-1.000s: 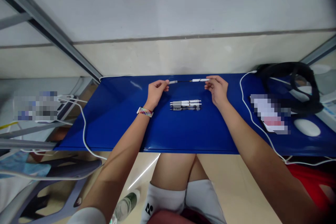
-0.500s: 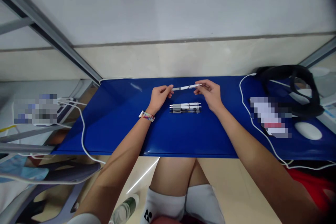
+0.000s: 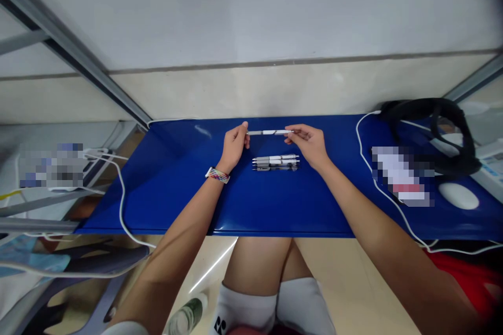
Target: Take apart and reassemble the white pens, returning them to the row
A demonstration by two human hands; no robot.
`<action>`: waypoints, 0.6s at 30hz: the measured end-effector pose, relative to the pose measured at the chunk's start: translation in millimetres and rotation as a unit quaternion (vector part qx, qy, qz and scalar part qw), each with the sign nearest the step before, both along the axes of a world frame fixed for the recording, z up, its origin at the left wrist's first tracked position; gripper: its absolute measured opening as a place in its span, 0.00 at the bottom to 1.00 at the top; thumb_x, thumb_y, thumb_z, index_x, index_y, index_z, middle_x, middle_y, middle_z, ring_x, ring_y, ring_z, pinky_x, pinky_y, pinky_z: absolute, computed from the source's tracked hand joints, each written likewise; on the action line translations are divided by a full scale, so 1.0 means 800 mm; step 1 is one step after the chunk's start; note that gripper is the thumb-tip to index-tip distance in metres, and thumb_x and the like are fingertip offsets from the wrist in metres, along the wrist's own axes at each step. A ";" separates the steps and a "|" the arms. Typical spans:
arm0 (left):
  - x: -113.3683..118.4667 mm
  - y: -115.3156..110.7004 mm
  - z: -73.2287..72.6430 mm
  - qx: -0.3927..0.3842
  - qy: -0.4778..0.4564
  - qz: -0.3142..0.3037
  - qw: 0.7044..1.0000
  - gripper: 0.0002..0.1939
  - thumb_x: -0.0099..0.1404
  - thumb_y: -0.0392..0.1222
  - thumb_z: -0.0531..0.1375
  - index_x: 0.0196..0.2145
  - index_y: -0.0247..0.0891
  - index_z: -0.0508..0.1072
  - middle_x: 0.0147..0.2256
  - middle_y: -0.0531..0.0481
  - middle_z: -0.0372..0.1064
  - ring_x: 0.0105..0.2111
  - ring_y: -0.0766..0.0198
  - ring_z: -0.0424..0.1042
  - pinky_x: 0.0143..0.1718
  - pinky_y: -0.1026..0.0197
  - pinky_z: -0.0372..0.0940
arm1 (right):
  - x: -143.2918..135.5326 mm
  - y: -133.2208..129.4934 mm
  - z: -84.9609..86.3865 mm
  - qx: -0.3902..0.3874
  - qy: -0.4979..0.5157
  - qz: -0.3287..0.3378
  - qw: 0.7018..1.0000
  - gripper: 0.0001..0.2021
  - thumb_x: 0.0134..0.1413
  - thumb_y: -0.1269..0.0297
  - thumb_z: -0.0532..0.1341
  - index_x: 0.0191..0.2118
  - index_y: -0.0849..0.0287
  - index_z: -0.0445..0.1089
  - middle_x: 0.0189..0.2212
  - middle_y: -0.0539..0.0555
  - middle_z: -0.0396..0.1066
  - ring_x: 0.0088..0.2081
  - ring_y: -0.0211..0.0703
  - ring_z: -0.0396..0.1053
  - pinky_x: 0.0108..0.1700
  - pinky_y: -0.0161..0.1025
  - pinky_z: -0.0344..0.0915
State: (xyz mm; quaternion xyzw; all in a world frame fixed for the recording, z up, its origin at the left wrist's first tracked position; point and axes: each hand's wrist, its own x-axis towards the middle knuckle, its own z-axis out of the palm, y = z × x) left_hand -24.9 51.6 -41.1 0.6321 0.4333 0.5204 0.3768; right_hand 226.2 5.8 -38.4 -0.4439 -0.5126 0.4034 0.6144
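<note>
A white pen with a grey grip is held level by its two ends, above the far part of the blue table. My left hand, with a colourful band on the wrist, pinches the pen's grey end. At the other end, the fingertips of my right hand are closed on the white barrel. Just nearer to me, several similar pens lie side by side on the table, their grey ends to the left.
On the right lie a white mouse, a blurred-out phone-like object, a black strap and a white cable. Another cable hangs over the left side. A bottle stands on the floor below.
The held pen has shifted left and turned from slightly tilted to nearly level. Both hands moved a little left with it, the right hand's fingers closing further along the barrel.
</note>
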 end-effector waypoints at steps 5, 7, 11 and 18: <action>0.002 -0.013 0.009 0.015 0.010 -0.057 0.998 0.28 0.75 0.69 0.63 0.30 0.42 0.73 0.22 0.54 0.67 0.22 0.66 0.67 0.29 0.59 0.62 | -0.001 0.004 -0.005 -0.021 0.014 -0.012 1.000 0.14 0.51 0.53 0.78 0.41 0.54 0.85 0.31 0.53 0.83 0.30 0.45 0.81 0.38 0.46 0.81; 0.003 -0.016 0.010 0.015 0.008 -0.069 0.997 0.28 0.73 0.68 0.65 0.30 0.42 0.70 0.21 0.55 0.65 0.22 0.66 0.65 0.28 0.60 0.60 | 0.000 0.004 -0.005 -0.017 0.019 -0.014 1.000 0.14 0.52 0.53 0.77 0.41 0.54 0.85 0.31 0.53 0.83 0.30 0.44 0.80 0.38 0.45 0.81; 0.006 -0.014 0.006 -0.020 -0.019 -0.076 0.997 0.37 0.72 0.75 0.62 0.22 0.43 0.61 0.17 0.56 0.56 0.19 0.68 0.56 0.23 0.58 0.53 | 0.002 0.002 -0.001 0.007 0.012 -0.010 1.000 0.15 0.52 0.51 0.78 0.41 0.53 0.85 0.31 0.52 0.83 0.33 0.47 0.82 0.44 0.49 0.82; 0.009 -0.009 0.003 -0.028 -0.025 -0.067 0.997 0.37 0.71 0.74 0.64 0.21 0.42 0.63 0.17 0.56 0.57 0.19 0.69 0.58 0.23 0.60 0.55 | 0.003 0.002 0.001 -0.006 0.029 -0.005 1.000 0.13 0.51 0.54 0.78 0.41 0.53 0.86 0.31 0.52 0.83 0.33 0.46 0.81 0.43 0.47 0.81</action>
